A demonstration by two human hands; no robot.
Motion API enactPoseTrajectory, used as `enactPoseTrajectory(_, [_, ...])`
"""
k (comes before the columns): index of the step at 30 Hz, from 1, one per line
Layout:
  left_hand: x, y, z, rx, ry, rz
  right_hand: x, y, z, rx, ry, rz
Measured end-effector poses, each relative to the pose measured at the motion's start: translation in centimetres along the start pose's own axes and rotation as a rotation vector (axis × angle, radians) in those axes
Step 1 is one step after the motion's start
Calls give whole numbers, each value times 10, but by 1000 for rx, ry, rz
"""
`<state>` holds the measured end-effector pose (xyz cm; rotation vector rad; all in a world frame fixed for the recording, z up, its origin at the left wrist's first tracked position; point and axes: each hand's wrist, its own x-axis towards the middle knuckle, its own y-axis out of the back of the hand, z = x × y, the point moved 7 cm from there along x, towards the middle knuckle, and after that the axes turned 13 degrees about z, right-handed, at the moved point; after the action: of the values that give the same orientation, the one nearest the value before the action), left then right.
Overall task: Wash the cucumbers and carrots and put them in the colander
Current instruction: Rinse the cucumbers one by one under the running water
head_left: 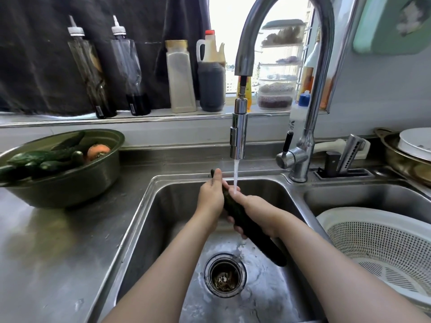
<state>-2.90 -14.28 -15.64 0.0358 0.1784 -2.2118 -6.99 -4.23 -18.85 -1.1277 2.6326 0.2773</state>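
Observation:
A long dark green cucumber point(261, 241) slants across the steel sink point(149, 220), under the running stream from the faucet point(238, 136). My left hand point(211, 197) grips its upper end. My right hand point(251, 212) is wrapped round its middle, with the water falling onto the fingers. The cucumber's lower end sticks out below my right hand, above the drain point(225, 273). A white plastic colander point(382, 250) sits in the right-hand basin. A green bowl point(70, 185) on the left counter holds several cucumbers point(42, 159) and a carrot point(98, 151).
Bottles and jars line the window ledge behind the sink, among them a tall clear jar point(180, 78) and a dark sauce jug point(211, 73). A knife holder point(342, 164) stands by the faucet base. A metal pan with a white plate point(415, 145) sits at the far right.

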Motion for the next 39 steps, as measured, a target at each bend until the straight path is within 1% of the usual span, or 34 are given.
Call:
enactPoseTrajectory(2, [-1, -5, 2, -19, -5, -92, 1, 4, -1, -54, 5, 34])
enactPoseTrajectory(4, [-4, -13, 2, -185, 61, -184, 2, 5, 1, -52, 12, 14])
enactPoseTrajectory(5, [-3, -13, 1, -253, 82, -187, 2, 4, 1, -23, 22, -11])
enactPoseTrajectory(7, [4, -6, 3, -287, 84, -133, 3, 1, -2, 50, 47, -66])
enactPoseTrajectory(9, [11, 1, 3, -251, 60, -104, 3, -4, -2, 95, 50, -123])
enactPoseTrajectory(11, [13, 1, 0, -190, 63, -158, 4, -8, -1, 101, 51, -117])
enactPoseTrajectory(12, [12, -2, -4, -137, 86, -204, 7, -7, -1, 99, 54, -65])
enactPoseTrajectory(14, [6, -10, -16, -20, 163, -329, 12, 1, -4, 118, 44, 106])
enactPoseTrajectory(16, [-4, -14, -28, 67, 259, -479, 12, 8, -7, 210, -18, 252])
enactPoseTrajectory(18, [-16, -16, -35, 147, 325, -629, 13, 12, -7, 325, -64, 324])
enactPoseTrajectory(20, [-24, -12, -38, 243, 372, -711, 17, 14, -6, 435, -59, 379])
enactPoseTrajectory(21, [-26, -8, -40, 272, 402, -711, 19, 15, -7, 498, -51, 383])
enactPoseTrajectory(23, [-24, -1, -40, 286, 437, -637, 19, 11, -12, 573, -21, 335])
enactPoseTrajectory(25, [-17, 5, -38, 305, 408, -519, 16, 8, -17, 557, 27, 292])
enactPoseTrajectory(28, [-12, 11, -39, 384, 380, -442, 14, 7, -17, 478, 90, 303])
enactPoseTrajectory(30, [-11, 14, -41, 379, 427, -442, 15, 7, -15, 379, 121, 337])
enactPoseTrajectory(32, [-10, 17, -44, 315, 478, -474, 17, 11, -11, 265, 135, 421])
enactPoseTrajectory(33, [-10, 17, -47, 273, 501, -504, 21, 14, -5, 231, 111, 461])
enactPoseTrajectory(36, [-14, 17, -57, 207, 569, -603, 26, 22, 16, 183, -33, 544])
enactPoseTrajectory(38, [-16, 19, -62, 247, 552, -636, 26, 20, 26, 161, -73, 551])
enactPoseTrajectory(39, [-16, 21, -64, 309, 514, -626, 26, 18, 29, 141, -67, 540])
